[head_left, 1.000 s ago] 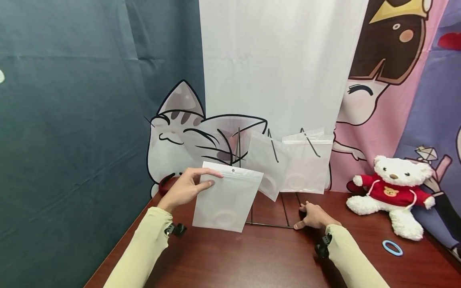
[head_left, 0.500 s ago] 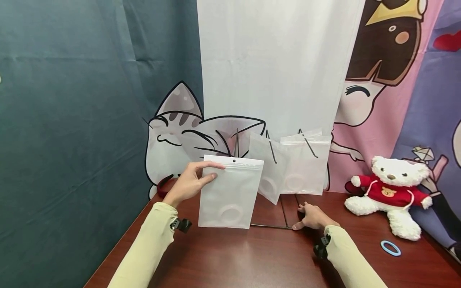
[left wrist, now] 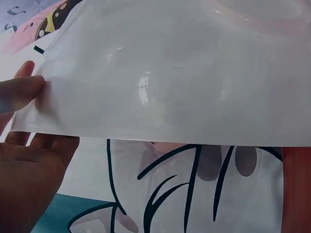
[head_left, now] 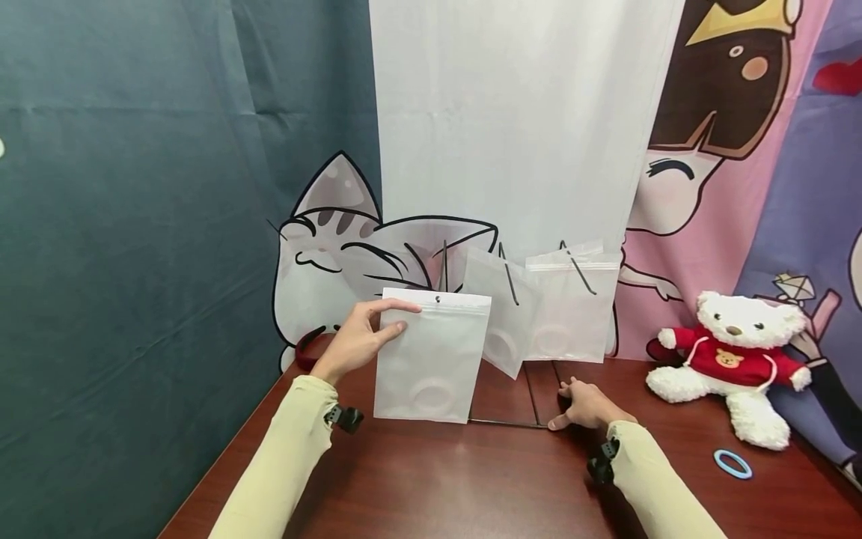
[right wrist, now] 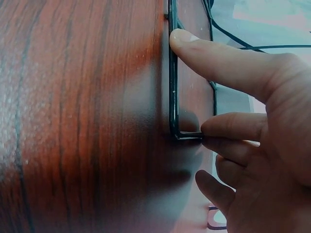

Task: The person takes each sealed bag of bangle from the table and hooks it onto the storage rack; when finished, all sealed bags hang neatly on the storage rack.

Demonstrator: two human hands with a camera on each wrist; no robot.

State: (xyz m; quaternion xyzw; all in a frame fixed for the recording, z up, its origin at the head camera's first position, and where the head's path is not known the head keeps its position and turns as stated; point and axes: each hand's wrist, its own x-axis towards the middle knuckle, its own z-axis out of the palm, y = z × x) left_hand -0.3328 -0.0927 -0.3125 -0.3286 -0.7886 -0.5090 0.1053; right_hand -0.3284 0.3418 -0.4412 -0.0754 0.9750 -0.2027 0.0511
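Observation:
My left hand pinches the upper left edge of a white zip bag, thumb in front and fingers behind. The bag hangs upright, with a ring shape showing through near its bottom. Its top hole lies right below the leftmost prong of a black wire display rack, as the head view shows it. Two more white zip bags hang on the other prongs, a tilted one and a straighter one. My right hand holds the rack's front right base corner, thumb on the front bar, fingers at the side bar.
A white teddy bear in a red hoodie sits at the right of the brown table. A light blue ring lies in front of it. A dark red object is behind my left hand. Printed curtains stand behind.
My left hand has raised the zip bag slightly and moved it a little right, bringing it upright with its hole near the left prong's end. My right hand has stayed on the rack.

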